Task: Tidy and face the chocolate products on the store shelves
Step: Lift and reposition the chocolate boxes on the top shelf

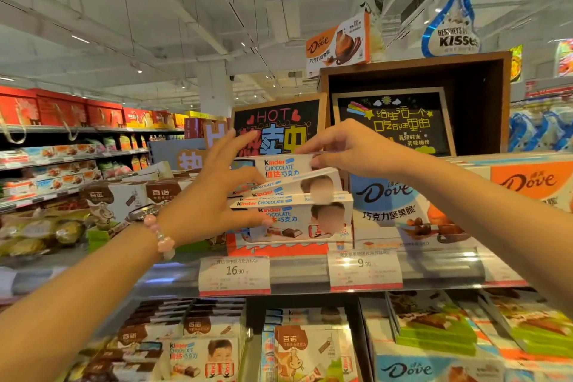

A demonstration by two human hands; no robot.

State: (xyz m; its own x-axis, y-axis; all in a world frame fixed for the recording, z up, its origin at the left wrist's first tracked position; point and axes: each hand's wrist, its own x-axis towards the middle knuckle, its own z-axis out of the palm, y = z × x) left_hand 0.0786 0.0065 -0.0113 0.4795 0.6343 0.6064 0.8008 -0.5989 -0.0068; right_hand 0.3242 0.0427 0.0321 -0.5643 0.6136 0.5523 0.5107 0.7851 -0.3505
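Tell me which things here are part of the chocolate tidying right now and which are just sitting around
In the job:
- top Kinder box, pinched at its right end by the right hand
- Kinder stack beneath, steadied by the left hand

Just nearby:
- blue Dove box to the right
- price tags on the shelf edge
- HOT chalkboard sign behind
- Kisses sign on top

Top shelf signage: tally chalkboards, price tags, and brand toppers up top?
Chalkboard signs: 2 (HOT board, rainbow board)
Price tags: 2 (16.90 tag, 9.90 tag)
Brand toppers: 2 (Dove topper, Kisses topper)
Total: 6
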